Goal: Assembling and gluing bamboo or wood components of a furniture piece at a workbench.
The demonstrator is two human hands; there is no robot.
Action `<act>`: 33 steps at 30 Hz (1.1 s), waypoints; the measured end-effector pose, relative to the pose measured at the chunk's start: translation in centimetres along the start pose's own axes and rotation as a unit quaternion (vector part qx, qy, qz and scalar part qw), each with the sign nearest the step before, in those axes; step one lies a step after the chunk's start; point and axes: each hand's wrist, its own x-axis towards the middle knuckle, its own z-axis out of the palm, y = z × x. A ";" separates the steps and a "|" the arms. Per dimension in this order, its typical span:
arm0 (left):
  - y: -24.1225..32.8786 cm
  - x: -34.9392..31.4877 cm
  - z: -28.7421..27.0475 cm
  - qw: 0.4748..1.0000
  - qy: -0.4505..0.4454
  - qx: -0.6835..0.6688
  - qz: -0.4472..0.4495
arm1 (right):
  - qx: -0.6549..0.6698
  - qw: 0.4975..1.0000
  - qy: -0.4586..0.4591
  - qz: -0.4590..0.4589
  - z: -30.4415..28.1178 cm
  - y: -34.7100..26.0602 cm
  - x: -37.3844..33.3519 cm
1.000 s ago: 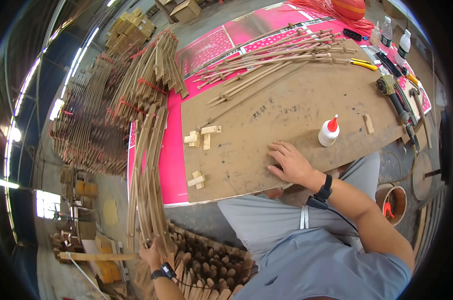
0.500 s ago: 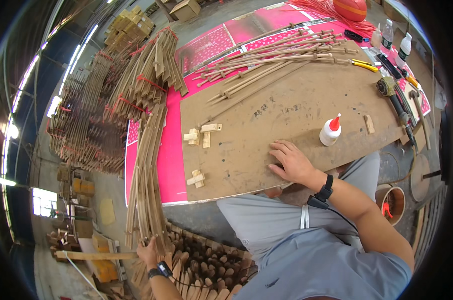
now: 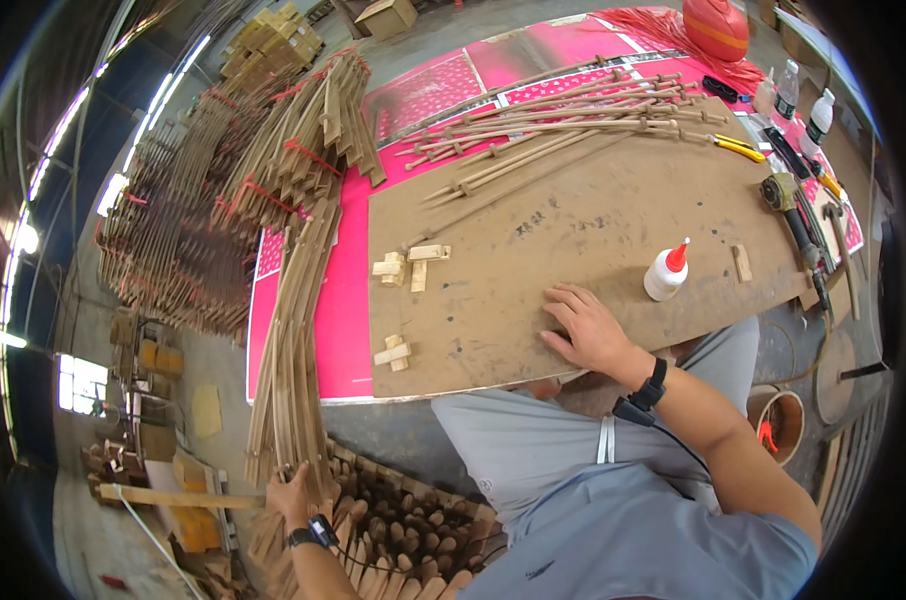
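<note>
My left hand point(image 3: 291, 497) is at the lower left, its fingers closed around the near end of the long wooden slats point(image 3: 298, 350). These slats lie side by side along the left edge of the table and overhang its near edge. My right hand point(image 3: 590, 332) rests palm down on the brown board point(image 3: 533, 300), fingers stretched and thumb apart, with nothing in it. To its right stands a white glue bottle point(image 3: 665, 275) with a red pointed cap. Small wooden block pieces point(image 3: 393, 352) lie near the board's left edge, some joined crosswise.
Turned wooden rods point(image 3: 563, 125) lie across the back of the board. A power tool point(image 3: 798, 220), yellow-handled cutter point(image 3: 739, 149) and plastic bottles point(image 3: 818, 120) crowd the right side. Tied slat bundles point(image 3: 293, 150) are stacked left; upright slats point(image 3: 403, 530) stand below the table.
The whole view has shifted slightly. My left hand stays at the slat ends, and my right hand still lies on the board.
</note>
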 end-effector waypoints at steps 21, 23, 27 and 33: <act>4.7 -1.7 -1.1 0.992 -0.004 0.121 -0.039 | 0.013 1.000 -0.012 -0.002 -0.1 -0.2 0.2; 4.5 -1.8 -1.3 0.992 -0.018 0.118 -0.051 | 0.009 1.000 -0.007 0.000 -0.1 -0.4 0.3; 4.7 -2.1 -1.5 0.992 -0.029 0.086 -0.087 | 0.003 1.000 -0.014 -0.011 0.0 -0.1 0.2; 0.3 -8.8 -1.8 0.983 0.126 -0.081 -0.107 | -0.003 1.000 -0.018 -0.009 0.2 -0.3 0.4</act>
